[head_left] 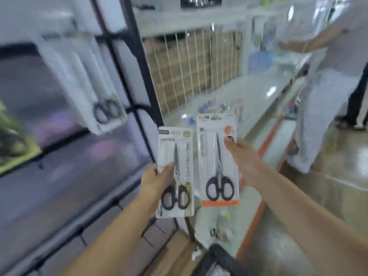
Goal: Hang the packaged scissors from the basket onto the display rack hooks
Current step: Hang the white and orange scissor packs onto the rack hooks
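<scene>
Left hand (154, 181): fingers pinch white scissors pack (175, 172). Right hand (246, 158): fingers grip orange scissors pack (218, 166). Rack (139, 76) behind, one pack (99, 100) hung; bystander (328, 86) right.

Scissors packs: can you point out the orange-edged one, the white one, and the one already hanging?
orange pack (219, 168), head view, card middle.
white pack (179, 176), head view, blade area.
hanging pack (106, 111), head view, black handles.

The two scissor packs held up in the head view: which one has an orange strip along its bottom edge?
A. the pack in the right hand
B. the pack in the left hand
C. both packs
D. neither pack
A: the right hand holds the pack with the orange bottom strip, while the left hand holds a plain pale pack.
</scene>
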